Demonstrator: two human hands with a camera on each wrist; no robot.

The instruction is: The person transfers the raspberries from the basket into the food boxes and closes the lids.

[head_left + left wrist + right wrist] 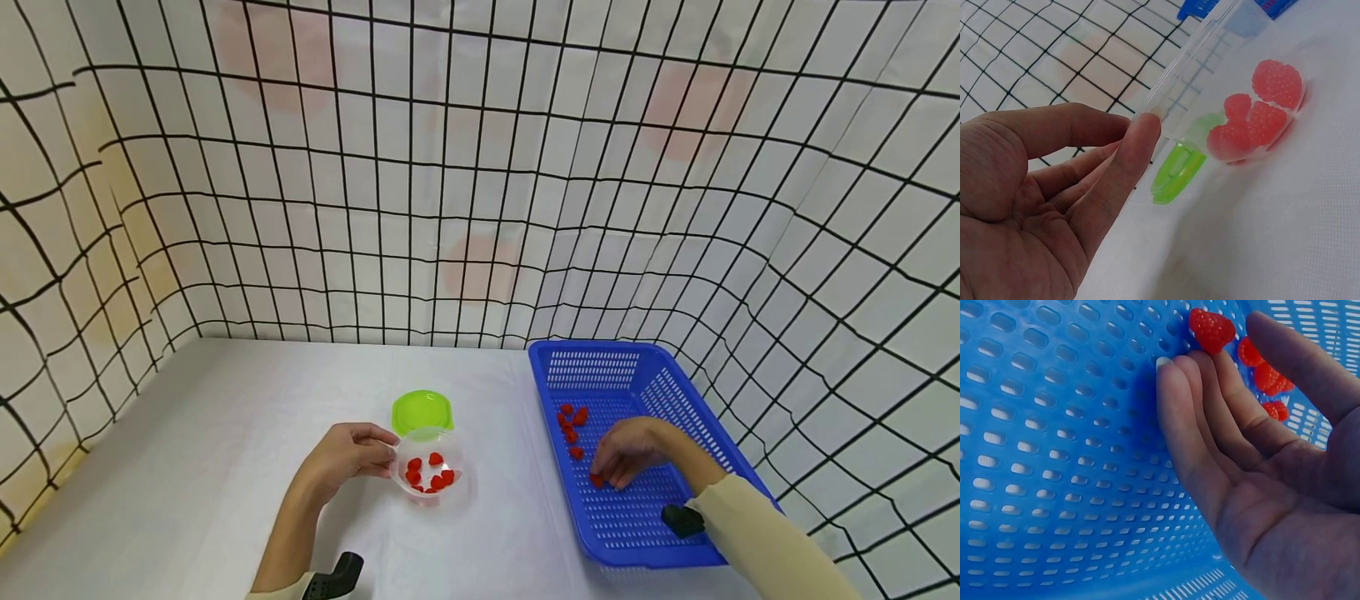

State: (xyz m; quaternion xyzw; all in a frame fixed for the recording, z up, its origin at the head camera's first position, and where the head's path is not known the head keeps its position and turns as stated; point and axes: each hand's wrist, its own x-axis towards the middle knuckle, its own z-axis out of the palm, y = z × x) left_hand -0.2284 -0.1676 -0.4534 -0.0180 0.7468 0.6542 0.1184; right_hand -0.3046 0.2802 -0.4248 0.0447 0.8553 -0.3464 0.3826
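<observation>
My left hand pinches the rim of a clear plastic bowl between thumb and fingers. Several red raspberries lie in the bottom of that bowl, which stands on the white table. Inside the blue basket, my right hand reaches down with its fingers slightly bent. A single raspberry sits at the index fingertip in the right wrist view, and the thumb is spread apart from it. More raspberries show beyond, between thumb and index finger.
Just behind the bowl lies a bright green lid. Along the basket's left side rests a loose group of raspberries. A black wire grid backed with white sheeting encloses the white table at the back and sides.
</observation>
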